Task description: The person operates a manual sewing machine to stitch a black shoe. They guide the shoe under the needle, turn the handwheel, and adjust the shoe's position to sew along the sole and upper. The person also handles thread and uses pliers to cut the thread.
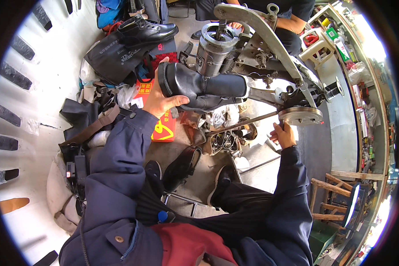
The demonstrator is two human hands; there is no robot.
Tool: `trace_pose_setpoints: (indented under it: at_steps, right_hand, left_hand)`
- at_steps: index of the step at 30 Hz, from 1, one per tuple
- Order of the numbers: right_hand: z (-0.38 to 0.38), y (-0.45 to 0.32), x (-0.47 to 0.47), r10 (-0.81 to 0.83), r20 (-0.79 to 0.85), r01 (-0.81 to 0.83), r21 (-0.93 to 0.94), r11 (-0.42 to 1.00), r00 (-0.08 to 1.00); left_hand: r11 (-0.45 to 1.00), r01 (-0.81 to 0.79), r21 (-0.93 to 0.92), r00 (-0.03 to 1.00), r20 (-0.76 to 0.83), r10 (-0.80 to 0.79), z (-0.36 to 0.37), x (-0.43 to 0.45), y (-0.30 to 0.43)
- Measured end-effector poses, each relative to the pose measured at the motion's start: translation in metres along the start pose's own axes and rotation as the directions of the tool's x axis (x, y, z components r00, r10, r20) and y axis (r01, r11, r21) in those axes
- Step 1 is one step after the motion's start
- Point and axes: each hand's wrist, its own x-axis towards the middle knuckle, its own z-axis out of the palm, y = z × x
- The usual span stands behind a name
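A black leather boot [186,81] lies sideways on the narrow arm [266,95] of a shoe-patching sewing machine, its open shaft slipped around that arm. My left hand [163,99] grips the sole end, thumb along the upper. Above the boot, the machine's round metal head [216,50] comes down to the leather; the needle point is too small to make out. At the right, my right hand [284,134] has its fingers curled at the underside of the metal hand wheel [301,115]. A spool of dark thread [334,90] sits beyond the wheel.
Another black boot [149,31] rests on a dark bag [116,56] at the back left. A red box [163,128] and a loose black shoe [181,168] are on the floor. A person's arm [291,23] shows behind the machine. A wooden stool [332,199] stands right, beside loaded shelves [359,96].
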Motion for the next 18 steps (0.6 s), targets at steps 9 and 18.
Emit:
trace_pose_setpoints:
  at_steps: [9,18]
  right_hand:
    - [-0.079,-0.035,-0.015,-0.429,-0.374,0.446,-0.045,0.894,0.822]
    - [-0.067,0.065,0.035,-0.017,-0.280,-0.001,-0.066,0.998,0.960]
  left_hand:
    - [0.990,0.104,-0.090,0.988,-0.104,-0.113,0.012,0.004,0.005]
    - [0.993,0.103,-0.058,0.967,-0.227,-0.113,0.031,0.004,0.021]
